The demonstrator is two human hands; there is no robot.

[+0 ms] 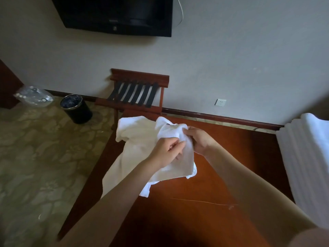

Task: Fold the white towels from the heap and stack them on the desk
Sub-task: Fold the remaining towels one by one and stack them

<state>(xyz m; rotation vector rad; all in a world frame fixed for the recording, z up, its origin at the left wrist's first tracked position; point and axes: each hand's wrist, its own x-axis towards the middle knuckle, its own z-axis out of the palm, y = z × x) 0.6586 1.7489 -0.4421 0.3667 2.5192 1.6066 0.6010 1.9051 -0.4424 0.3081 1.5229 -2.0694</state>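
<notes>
A crumpled white towel (140,145) hangs over the left part of the red-brown desk (222,175), held up by both hands. My left hand (167,150) pinches its cloth from the left. My right hand (197,139) grips a bunched fold just beside it, near a small dark label at the towel's top edge. The towel's lower end droops over the desk's left edge. At the right edge of the view stands a stack of white towels (306,157), its layers showing as ridges.
A wooden luggage rack (137,93) with black straps stands against the wall behind the desk. A black waste bin (75,108) and a clear plastic bag (33,98) lie on the patterned carpet at left. A television (115,15) hangs on the wall.
</notes>
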